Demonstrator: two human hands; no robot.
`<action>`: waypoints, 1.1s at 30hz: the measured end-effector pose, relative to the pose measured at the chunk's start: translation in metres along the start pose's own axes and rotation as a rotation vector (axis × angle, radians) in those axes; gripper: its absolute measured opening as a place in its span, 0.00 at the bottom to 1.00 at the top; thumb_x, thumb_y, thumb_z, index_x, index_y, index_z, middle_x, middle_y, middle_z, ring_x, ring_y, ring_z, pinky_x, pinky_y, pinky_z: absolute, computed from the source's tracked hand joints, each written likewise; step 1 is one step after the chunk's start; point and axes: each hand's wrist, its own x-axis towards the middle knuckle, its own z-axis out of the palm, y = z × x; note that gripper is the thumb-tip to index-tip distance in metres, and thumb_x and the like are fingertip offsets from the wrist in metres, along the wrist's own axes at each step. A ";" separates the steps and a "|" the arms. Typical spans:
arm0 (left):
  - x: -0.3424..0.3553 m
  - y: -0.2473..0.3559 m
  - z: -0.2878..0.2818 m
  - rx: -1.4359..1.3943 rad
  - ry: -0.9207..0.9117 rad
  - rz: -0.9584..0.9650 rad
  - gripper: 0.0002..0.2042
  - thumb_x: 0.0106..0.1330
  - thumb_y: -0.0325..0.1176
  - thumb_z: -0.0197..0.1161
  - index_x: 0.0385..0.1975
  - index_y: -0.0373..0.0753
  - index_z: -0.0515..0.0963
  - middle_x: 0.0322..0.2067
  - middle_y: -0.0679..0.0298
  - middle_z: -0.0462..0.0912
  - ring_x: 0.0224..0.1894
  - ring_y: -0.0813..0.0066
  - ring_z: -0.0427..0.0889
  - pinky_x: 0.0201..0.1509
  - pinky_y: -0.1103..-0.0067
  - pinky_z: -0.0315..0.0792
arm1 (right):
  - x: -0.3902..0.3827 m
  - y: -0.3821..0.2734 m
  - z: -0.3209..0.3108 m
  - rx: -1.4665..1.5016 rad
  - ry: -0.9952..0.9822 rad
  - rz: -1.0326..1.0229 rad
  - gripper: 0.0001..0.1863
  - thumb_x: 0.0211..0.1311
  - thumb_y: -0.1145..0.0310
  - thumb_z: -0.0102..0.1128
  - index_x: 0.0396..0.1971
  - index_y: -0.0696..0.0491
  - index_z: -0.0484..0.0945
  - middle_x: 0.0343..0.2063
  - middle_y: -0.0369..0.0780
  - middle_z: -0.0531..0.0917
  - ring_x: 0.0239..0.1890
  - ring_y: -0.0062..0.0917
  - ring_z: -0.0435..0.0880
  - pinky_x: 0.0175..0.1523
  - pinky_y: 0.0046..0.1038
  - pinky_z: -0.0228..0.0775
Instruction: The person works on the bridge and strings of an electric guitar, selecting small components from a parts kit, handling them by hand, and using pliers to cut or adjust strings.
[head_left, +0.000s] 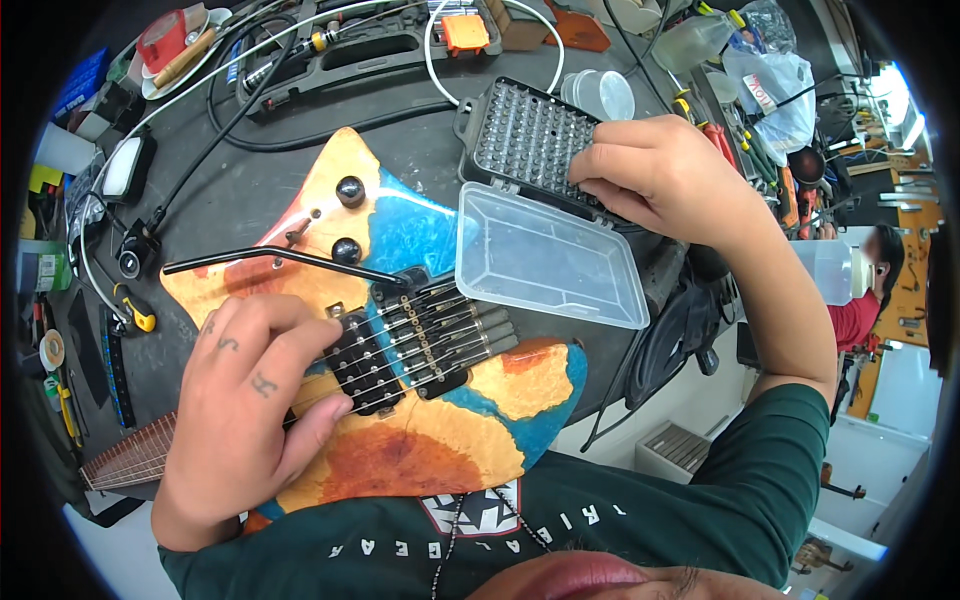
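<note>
Dark grey workbench [245, 185], cluttered far side: open tool case [340, 62], orange box [465, 33], loose cables, round clear containers [605, 95]. Person in red [855, 318] off at right, near a wall of hung tools. Electric guitar [400, 455], wood and blue resin, lies face up on the bench's near side, right up by my shirt; neck points left. Black whammy bar [285, 255] reaches left across the body from the bridge [435, 335]. My left hand [255, 375] is over the strings at the black pickup [362, 365], fingers loosely bent, thumb apart, not clenched. My right hand [645, 175] is at the right edge of the black bit case [530, 130], fingertips drawn together; can't tell if a bit is pinched. Case is open, filled with rows of bits, clear lid [550, 255] folded toward me, beside the guitar's bridge end.
</note>
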 end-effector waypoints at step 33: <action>0.003 0.001 -0.006 -0.010 -0.038 -0.017 0.28 0.55 0.33 0.81 0.58 0.38 0.82 0.50 0.57 0.81 0.50 0.51 0.80 0.57 0.61 0.75 | 0.028 -0.006 -0.015 -0.132 -0.113 -0.149 0.12 0.47 0.70 0.73 0.33 0.54 0.83 0.25 0.38 0.76 0.27 0.37 0.83 0.31 0.40 0.75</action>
